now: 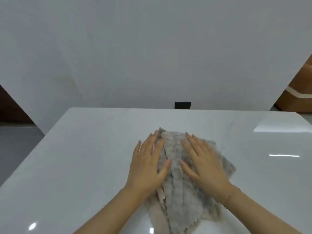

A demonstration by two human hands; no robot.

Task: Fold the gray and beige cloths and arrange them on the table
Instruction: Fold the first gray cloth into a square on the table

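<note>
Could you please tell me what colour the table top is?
Glossy white, seen best in the head view: the table reflects lights around the cloths.

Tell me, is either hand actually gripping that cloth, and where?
Neither grips it. The left hand and right hand lie open and flat, palms down, on the fuzzy cloth pile, pressing either side of its middle against the table.

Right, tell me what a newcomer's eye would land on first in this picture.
First the two hands pressed flat, fingers spread: the left hand and the right hand lie side by side on a fuzzy gray and beige cloth pile at the near middle of the table. Next the glossy white table itself, with bright glare patches towards its right side. A thin bracelet shows on the right wrist.
</note>
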